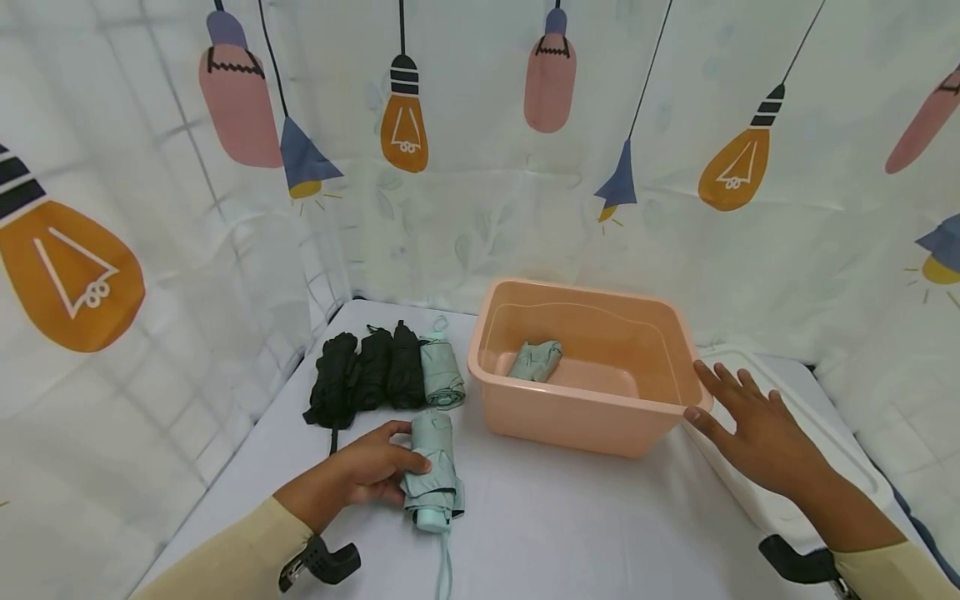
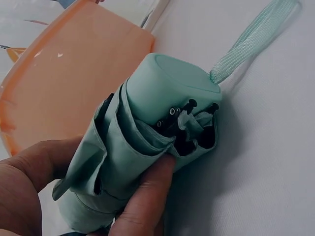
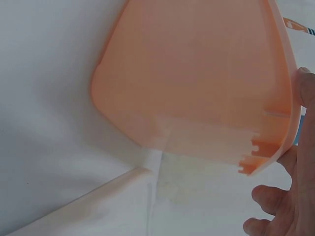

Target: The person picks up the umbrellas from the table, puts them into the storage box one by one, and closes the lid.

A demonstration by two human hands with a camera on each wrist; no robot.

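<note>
My left hand grips a folded mint-green umbrella around its middle, thumb on one side and fingers on the other. In the left wrist view the umbrella shows its handle end, with rib tips and a wrist strap trailing off. My right hand is spread at the right end of a peach plastic bin, its fingertips touching the rim. The right wrist view shows fingers against the bin's rim. Another mint-green folded umbrella lies inside the bin.
Left of the bin, three black folded umbrellas and a mint-green one lie side by side on the white table. A white lid lies at the right, partly under the right arm. Patterned cloth walls enclose the table.
</note>
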